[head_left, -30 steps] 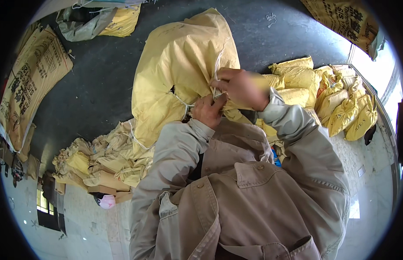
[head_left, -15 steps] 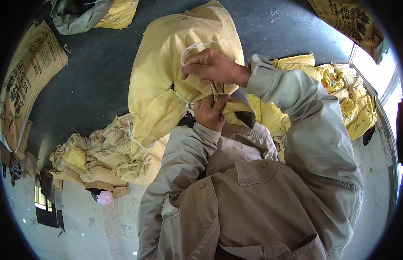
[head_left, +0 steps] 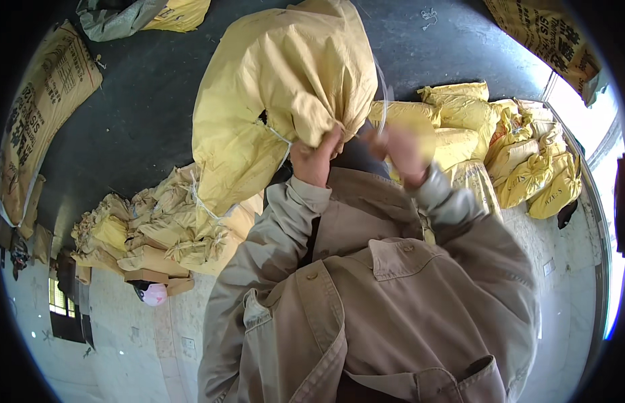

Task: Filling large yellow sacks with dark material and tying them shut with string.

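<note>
A large, full yellow sack (head_left: 279, 74) stands in front of me, its gathered mouth toward my body. My left hand (head_left: 316, 158) is closed round the bunched cloth at that mouth. Just to the right, my right hand (head_left: 401, 151) is smeared by motion and its fingers do not read clearly. A pale string (head_left: 384, 94) runs in a loose loop from near the sack's right side down to the right hand. White cord (head_left: 281, 138) is also tied at a corner on the sack's left, beside a small dark hole.
Crumpled yellow sacks (head_left: 161, 225) lie heaped at the left, near a cardboard box (head_left: 148, 276) and a pink round object (head_left: 153, 294). More filled yellow sacks (head_left: 460, 121) are piled at the right. Printed sacks (head_left: 47, 107) stand along the far left. A string scrap (head_left: 429, 18) lies on the dark floor.
My right hand has swung from above the sack down to its right side, drawing the string round. The left hand stays at the sack's mouth, whose loose end no longer shows.
</note>
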`<act>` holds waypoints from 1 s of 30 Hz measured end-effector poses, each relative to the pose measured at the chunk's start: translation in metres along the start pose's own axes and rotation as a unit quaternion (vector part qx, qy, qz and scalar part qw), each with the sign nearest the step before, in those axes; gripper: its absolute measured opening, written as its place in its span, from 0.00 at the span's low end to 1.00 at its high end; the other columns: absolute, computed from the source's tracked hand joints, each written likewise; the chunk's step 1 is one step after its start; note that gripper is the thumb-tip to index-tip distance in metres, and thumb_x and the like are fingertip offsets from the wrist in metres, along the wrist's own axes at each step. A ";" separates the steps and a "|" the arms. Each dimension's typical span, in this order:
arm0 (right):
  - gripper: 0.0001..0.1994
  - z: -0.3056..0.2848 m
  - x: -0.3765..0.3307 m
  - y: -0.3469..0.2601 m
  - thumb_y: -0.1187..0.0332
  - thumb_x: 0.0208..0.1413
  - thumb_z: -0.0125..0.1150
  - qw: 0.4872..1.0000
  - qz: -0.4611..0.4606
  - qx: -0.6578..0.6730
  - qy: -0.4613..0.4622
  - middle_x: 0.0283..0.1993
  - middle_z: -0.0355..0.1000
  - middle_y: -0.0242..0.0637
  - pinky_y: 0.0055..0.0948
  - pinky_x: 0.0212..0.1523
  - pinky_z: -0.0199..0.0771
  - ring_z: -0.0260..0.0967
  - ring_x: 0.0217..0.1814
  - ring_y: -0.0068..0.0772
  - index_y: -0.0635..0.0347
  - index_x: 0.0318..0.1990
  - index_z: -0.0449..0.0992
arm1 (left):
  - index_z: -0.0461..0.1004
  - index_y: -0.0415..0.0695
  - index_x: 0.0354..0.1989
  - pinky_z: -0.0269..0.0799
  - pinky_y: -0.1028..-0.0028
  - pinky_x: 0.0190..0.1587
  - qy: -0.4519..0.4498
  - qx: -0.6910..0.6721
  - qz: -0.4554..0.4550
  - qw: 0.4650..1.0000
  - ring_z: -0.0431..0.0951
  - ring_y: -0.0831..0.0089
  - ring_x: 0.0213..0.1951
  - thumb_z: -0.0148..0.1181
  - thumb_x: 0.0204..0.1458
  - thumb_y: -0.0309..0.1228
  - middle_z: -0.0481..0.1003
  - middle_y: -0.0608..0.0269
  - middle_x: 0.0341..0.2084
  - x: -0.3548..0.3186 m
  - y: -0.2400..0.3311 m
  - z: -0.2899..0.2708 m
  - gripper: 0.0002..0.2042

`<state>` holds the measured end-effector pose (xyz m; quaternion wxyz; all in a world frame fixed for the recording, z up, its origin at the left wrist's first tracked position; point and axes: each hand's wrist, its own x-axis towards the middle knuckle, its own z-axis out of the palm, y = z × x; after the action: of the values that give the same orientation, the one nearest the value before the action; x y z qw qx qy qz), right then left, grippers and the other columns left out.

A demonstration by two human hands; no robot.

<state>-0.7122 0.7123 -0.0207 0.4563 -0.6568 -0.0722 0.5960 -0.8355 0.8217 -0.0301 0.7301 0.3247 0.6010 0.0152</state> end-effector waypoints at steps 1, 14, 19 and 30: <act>0.12 0.018 -0.023 0.036 0.62 0.53 0.49 0.999 -0.030 0.019 -0.022 0.20 0.62 0.30 0.22 0.21 0.60 0.60 0.22 0.21 0.62 0.27 0.71 | 0.69 0.35 0.36 0.68 0.77 0.26 -0.007 0.003 0.002 1.000 0.73 0.76 0.28 0.52 0.49 0.30 0.72 0.63 0.31 0.008 0.003 0.001 0.11; 0.09 0.085 0.014 -0.022 0.66 0.38 0.49 0.649 -0.442 -0.593 -0.178 0.35 0.66 0.32 0.30 0.34 0.66 0.64 0.37 0.29 0.53 0.30 0.69 | 0.65 0.39 0.37 0.67 0.79 0.24 -0.267 -0.083 -0.126 0.952 0.70 0.79 0.23 0.50 0.49 0.29 0.71 0.60 0.31 0.014 0.031 -0.055 0.09; 0.07 0.079 0.071 -0.062 0.66 0.37 0.52 0.645 -0.463 -0.538 -0.284 0.35 0.66 0.27 0.27 0.29 0.67 0.66 0.33 0.25 0.47 0.29 0.70 | 0.65 0.39 0.37 0.66 0.77 0.28 -0.176 0.173 0.114 0.962 0.69 0.76 0.25 0.47 0.49 0.30 0.70 0.61 0.28 0.030 -0.044 -0.075 0.10; 0.05 0.031 0.055 -0.022 0.70 0.44 0.55 0.847 -0.190 -0.494 -0.051 0.23 0.70 0.33 0.27 0.20 0.67 0.68 0.20 0.30 0.51 0.31 0.74 | 0.59 0.40 0.36 0.66 0.72 0.31 -0.152 -0.029 0.162 0.974 0.72 0.67 0.29 0.57 0.40 0.26 0.70 0.58 0.26 0.018 -0.060 -0.034 0.15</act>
<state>-0.7132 0.7760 -0.0414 0.1712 -0.7372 -0.5042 0.4159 -0.8831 0.7972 -0.0773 0.8101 0.3951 0.4212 0.1013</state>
